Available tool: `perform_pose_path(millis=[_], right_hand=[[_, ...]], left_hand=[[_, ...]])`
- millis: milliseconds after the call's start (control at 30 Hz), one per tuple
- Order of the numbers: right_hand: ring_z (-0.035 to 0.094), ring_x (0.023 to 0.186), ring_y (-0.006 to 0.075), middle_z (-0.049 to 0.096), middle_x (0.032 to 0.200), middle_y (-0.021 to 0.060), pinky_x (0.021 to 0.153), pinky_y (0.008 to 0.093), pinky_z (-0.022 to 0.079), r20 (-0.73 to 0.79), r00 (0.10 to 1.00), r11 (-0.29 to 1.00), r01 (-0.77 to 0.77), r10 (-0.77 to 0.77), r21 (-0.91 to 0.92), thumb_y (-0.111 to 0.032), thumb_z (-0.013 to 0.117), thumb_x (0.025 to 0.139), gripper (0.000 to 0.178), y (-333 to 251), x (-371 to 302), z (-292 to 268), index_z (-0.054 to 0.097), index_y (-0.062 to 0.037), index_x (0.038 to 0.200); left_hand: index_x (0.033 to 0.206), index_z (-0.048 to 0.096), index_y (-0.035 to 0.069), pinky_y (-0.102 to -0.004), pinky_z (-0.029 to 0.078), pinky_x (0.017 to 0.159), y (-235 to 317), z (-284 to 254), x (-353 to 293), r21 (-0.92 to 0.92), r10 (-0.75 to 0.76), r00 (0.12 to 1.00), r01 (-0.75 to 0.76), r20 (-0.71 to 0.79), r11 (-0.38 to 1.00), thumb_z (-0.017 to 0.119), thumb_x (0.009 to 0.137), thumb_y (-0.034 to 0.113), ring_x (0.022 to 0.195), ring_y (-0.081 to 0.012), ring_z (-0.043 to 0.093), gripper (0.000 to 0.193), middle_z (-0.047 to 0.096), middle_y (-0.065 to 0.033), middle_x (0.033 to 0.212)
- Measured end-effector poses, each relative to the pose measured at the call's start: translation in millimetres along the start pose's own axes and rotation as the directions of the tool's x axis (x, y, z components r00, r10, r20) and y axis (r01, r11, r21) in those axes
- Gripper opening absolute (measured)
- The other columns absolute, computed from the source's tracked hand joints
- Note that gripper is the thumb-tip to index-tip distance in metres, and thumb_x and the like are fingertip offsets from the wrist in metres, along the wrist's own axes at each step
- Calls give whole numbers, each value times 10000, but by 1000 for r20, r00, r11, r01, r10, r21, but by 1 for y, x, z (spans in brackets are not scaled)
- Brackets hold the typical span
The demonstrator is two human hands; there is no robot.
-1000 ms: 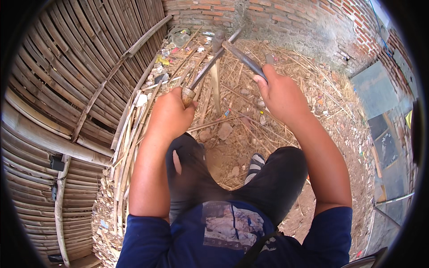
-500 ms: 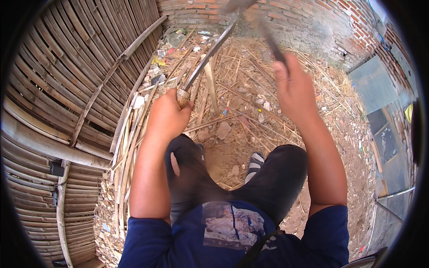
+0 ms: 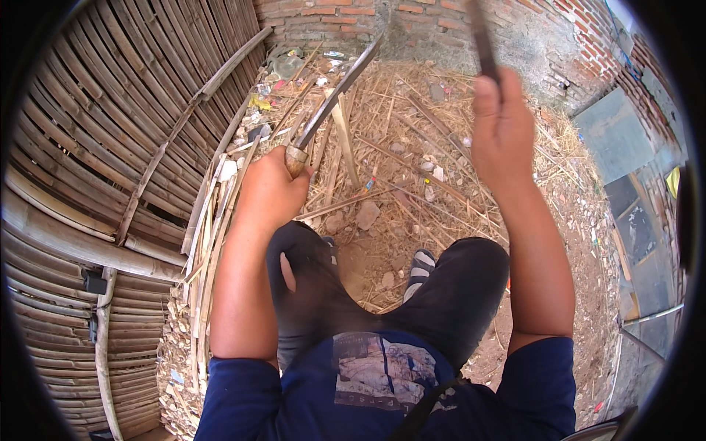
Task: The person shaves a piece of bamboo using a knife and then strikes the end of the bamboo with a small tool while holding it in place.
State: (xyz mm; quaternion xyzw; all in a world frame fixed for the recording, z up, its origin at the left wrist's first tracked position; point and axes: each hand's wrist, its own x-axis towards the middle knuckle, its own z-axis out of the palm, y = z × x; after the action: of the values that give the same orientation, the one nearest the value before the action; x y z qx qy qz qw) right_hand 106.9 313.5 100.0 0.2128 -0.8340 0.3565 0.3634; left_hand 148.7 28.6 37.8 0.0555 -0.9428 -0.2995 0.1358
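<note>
My left hand [image 3: 273, 187] is closed round the light wooden handle [image 3: 296, 160] of a machete. Its long, slightly curved blade [image 3: 337, 95] slants up and away to the right, towards the brick wall. A pale split bamboo strip [image 3: 344, 136] stands nearly upright just behind the blade; whether they touch, I cannot tell. My right hand [image 3: 504, 128], raised on the right, grips a tool by its dark handle [image 3: 483, 37]. The head of that tool lies beyond the picture's upper edge.
Split bamboo, straw and stones litter the dirt ground [image 3: 412, 169]. A bamboo-slat wall [image 3: 140, 95] rises on the left, a brick wall [image 3: 331, 26] at the far side. Grey panels [image 3: 614, 136] lean on the right. My bent knees [image 3: 467, 279] flank the near ground.
My right hand has lifted away and to the right; the dark tool's blurred head, near the machete's tip before, has left the picture. My left hand and the machete have shifted slightly left.
</note>
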Motion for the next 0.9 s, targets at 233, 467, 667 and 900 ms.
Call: perform_pose_path(millis=[233,467,667,900], right_hand=[[618,577,268,625,664,96,563,400,476,384,899,974,-165,212,-153,-437,470,1064,426,3,-1,9,616,-39,1106],[606,587,216,613,677,84,579,377,484,-79,997,985,19,-6,170,-460,478,1062,443,-17,17,-17,602,-44,1145],[672,647,324,632,687,164,588,462,489,370,914,967,-78,167,-244,-423,468,1063,391,12,-1,11,557,-55,1161],[646,626,363,633,689,177,597,484,487,198,977,997,-81,77,12,-430,498,1047,404,-7,19,-12,584,-36,1068]], left_hand=[[917,621,-63,-499,524,767,-11,-1,4,57,20,1000,-19,-15,998,758,839,235,848,-472,671,337,677,-297,821],[893,624,-62,-508,525,752,-11,1,0,4,17,1000,-17,-19,1000,757,836,228,833,-480,670,324,674,-302,808],[898,621,-58,-505,524,751,1,-1,2,51,32,999,-32,-1,998,756,839,226,825,-475,671,320,673,-292,799],[938,632,-63,-477,522,735,-8,-7,4,93,16,999,-13,-28,996,768,843,259,791,-431,679,361,680,-271,795]])
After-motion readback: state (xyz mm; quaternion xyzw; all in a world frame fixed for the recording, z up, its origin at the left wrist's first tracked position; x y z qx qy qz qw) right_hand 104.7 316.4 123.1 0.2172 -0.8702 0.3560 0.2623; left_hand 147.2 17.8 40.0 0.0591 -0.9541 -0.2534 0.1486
